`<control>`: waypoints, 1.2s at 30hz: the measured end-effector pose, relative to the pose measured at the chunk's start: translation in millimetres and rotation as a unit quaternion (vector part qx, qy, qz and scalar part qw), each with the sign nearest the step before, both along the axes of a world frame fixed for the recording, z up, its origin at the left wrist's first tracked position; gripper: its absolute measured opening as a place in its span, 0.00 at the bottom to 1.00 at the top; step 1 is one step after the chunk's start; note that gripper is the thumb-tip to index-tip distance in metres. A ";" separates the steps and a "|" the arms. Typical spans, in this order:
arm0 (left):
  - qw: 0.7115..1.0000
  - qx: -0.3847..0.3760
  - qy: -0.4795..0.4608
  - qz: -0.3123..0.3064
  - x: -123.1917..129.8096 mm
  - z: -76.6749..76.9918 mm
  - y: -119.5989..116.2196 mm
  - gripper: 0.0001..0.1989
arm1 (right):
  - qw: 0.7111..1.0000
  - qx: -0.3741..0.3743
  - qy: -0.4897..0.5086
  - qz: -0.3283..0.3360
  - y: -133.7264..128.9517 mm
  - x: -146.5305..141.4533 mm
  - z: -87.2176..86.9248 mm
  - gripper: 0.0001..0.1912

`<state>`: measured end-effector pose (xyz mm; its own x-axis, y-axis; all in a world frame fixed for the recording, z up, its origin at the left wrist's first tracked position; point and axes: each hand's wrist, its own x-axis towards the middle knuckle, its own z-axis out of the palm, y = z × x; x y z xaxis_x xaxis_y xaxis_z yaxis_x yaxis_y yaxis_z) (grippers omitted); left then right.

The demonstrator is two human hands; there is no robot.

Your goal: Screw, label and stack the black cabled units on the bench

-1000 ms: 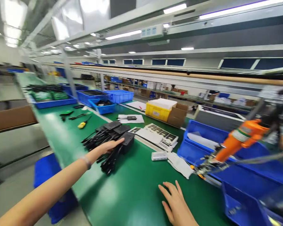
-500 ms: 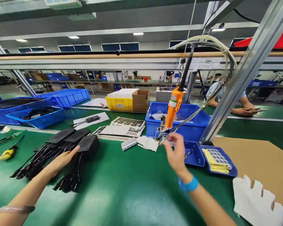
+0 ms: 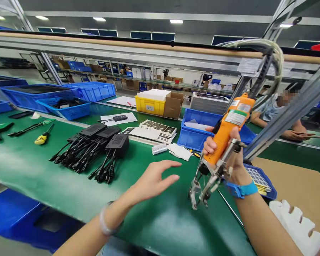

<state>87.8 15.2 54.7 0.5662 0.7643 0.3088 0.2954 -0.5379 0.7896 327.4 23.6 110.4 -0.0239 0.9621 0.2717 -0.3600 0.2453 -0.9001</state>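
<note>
My right hand (image 3: 238, 161) grips an orange electric screwdriver (image 3: 226, 131), fingers wrapped round its body. The tool leans, and its metal jaw-like nose (image 3: 196, 192) points down over the green bench. My left hand (image 3: 156, 179) is open in front of the tool, thumb and fingers apart, holding nothing. Left of it, black boxes with bundled cables (image 3: 117, 145) lie grouped on the bench. Behind the hands are a small white block (image 3: 159, 149) and a white glove-like cloth (image 3: 180, 151).
Printed sheets (image 3: 154, 132), a blue bin (image 3: 194, 133) and a yellow bin (image 3: 149, 105) stand along the back. A yellow-handled tool (image 3: 42, 138) lies left. A metal post (image 3: 290, 106), cardboard (image 3: 296, 181) and white glove (image 3: 296, 224) are right. Another person's hands (image 3: 296, 135) show beyond.
My right hand has taken hold of the screwdriver and brought it nearer and lower. My left hand has left the black boxes and moved right. The view has shifted.
</note>
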 end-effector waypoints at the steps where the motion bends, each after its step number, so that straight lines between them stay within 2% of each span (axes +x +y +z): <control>1: 0.999 -0.019 -0.040 -0.032 12.2 2.8 -4.2 0.18 | 1.000 -0.010 0.018 0.012 -10.7 -5.7 5.0 0.29; 3: 0.984 -0.090 -0.123 -0.092 33.8 6.8 -10.8 0.20 | 0.999 -0.021 0.024 0.014 -27.3 -15.3 15.1 0.27; 6: 0.944 -0.211 -0.214 -0.139 55.3 9.0 -16.9 0.19 | 0.999 -0.038 0.001 -0.015 -42.9 -26.2 27.9 0.27; 10: 0.887 -0.345 -0.249 -0.180 62.8 11.5 -21.6 0.22 | 0.997 -0.060 -0.004 -0.052 -53.4 -37.1 38.3 0.30; 12: 0.876 -0.369 -0.251 -0.183 62.0 13.7 -25.0 0.22 | 0.997 -0.057 0.006 -0.052 -56.8 -41.1 41.5 0.31; 18: 0.867 -0.372 -0.270 -0.190 59.7 18.8 -42.0 0.19 | 0.995 -0.048 0.080 0.046 -67.9 -40.4 43.5 0.30; 21: 0.873 -0.351 -0.247 -0.232 57.5 22.2 -46.0 0.17 | 0.988 -0.033 0.118 0.092 -72.8 -34.4 39.5 0.28; 24: 0.865 -0.353 -0.224 -0.278 55.2 24.9 -46.2 0.18 | 0.984 -0.030 0.132 0.117 -76.8 -31.3 36.1 0.26; 29: 0.869 -0.349 -0.241 -0.254 57.1 22.8 -49.6 0.21 | 0.988 -0.019 0.136 0.067 -84.0 -35.1 34.0 0.25; 33: 0.907 -0.303 -0.218 -0.196 58.0 24.3 -53.5 0.24 | 0.990 -0.022 0.130 0.052 -87.7 -38.0 31.3 0.25; 36: 0.921 -0.289 -0.204 -0.165 57.0 25.5 -55.3 0.25 | 0.989 -0.030 0.142 0.040 -89.4 -40.9 29.2 0.24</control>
